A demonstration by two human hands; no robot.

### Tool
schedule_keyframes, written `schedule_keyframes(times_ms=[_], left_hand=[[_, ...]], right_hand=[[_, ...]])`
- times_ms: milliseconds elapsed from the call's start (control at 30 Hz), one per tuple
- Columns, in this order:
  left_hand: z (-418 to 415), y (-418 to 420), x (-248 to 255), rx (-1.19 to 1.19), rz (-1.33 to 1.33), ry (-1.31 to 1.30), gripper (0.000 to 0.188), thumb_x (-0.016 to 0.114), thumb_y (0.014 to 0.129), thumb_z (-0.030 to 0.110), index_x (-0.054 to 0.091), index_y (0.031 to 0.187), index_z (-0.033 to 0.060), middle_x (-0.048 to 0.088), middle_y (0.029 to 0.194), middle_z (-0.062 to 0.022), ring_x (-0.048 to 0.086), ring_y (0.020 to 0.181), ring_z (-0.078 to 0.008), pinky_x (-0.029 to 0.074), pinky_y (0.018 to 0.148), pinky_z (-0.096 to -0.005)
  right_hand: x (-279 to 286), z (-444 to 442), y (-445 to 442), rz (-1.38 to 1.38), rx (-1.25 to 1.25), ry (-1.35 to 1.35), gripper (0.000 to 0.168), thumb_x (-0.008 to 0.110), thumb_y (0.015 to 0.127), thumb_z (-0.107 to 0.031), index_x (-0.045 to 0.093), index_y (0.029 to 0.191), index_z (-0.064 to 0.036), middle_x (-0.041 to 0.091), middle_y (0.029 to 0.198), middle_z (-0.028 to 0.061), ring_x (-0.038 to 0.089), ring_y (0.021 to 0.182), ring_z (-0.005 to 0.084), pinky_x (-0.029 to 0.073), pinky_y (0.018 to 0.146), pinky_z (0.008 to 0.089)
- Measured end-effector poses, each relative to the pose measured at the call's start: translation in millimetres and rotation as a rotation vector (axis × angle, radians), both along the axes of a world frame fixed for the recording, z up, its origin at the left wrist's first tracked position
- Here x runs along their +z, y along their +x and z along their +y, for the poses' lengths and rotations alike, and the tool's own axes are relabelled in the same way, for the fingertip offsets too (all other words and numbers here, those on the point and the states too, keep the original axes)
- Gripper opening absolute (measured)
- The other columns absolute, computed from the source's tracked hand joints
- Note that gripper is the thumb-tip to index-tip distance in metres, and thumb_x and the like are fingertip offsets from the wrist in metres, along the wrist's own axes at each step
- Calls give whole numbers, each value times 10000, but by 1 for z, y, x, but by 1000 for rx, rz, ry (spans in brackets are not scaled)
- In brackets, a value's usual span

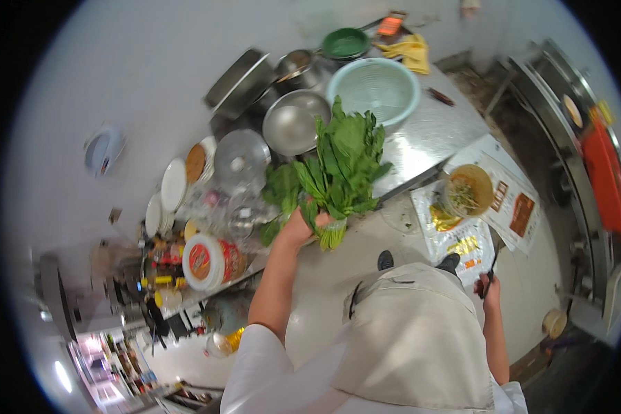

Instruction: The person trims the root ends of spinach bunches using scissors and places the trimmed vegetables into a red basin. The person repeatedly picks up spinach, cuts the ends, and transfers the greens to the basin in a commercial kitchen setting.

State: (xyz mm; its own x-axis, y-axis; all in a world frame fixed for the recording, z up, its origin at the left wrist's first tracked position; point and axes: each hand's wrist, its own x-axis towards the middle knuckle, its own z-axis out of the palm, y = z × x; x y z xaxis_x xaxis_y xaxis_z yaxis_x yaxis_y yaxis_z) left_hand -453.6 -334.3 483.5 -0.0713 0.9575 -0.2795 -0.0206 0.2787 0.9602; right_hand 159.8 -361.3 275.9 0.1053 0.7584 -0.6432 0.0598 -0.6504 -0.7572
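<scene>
In my left hand (301,225) is a bunch of leafy greens (344,150), held by the stems near the table's front edge. A band or wrap seems to circle the pale green stem ends. More green leaves (282,186) lie just behind that hand, beside clear plastic bags (246,212). Low on the right, my right hand (489,291) grips a dark-handled tool (490,277) with a thin blade pointing away from me; whether it is a knife or scissors I cannot tell. Beyond the greens stands a pale green plastic colander (375,90), with a steel bowl (296,121) to its left.
The steel table (424,139) carries a dark-handled knife (441,97), a yellow cloth (411,52), a green basin (345,42), steel pans (240,83) and a red-labelled tub (207,261). Printed plastic sheets (517,202) and a bin with plant scraps (466,191) are on the floor.
</scene>
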Motion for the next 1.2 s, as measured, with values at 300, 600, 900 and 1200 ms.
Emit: schedule_keyframes(times_ms=[300,600,900,1200], left_hand=[[143,255,99,-661,955,688,682,703,668,-30,579,1332,59,595,1286,-147,507,1291,-368,345,1178,-535],[242,404,117,-952,1103,983,627,687,709,-37,636,1308,138,610,1310,-75,495,1349,-317,306,1216,-561],[324,432,69,-684,943,879,665,626,737,-48,575,1380,111,575,1389,-116,403,1439,-371,267,1220,-579],[372,461,-81,-132,-613,-121,506,602,1031,204,451,1463,-10,562,1433,-155,544,1313,-244,412,1130,-395]], right_hand=[[144,178,42,340,107,298,454,559,1032,-410,532,722,-78,532,557,48,476,474,142,367,493,290],[227,300,97,535,542,255,639,704,940,-427,568,1364,31,682,1196,134,624,1131,181,500,995,313],[212,302,89,519,272,282,679,724,906,-232,450,1471,26,616,1330,112,570,1196,187,455,1050,336],[180,331,96,195,290,349,578,720,930,-100,469,1443,-8,620,1305,92,582,1172,164,458,1032,328]])
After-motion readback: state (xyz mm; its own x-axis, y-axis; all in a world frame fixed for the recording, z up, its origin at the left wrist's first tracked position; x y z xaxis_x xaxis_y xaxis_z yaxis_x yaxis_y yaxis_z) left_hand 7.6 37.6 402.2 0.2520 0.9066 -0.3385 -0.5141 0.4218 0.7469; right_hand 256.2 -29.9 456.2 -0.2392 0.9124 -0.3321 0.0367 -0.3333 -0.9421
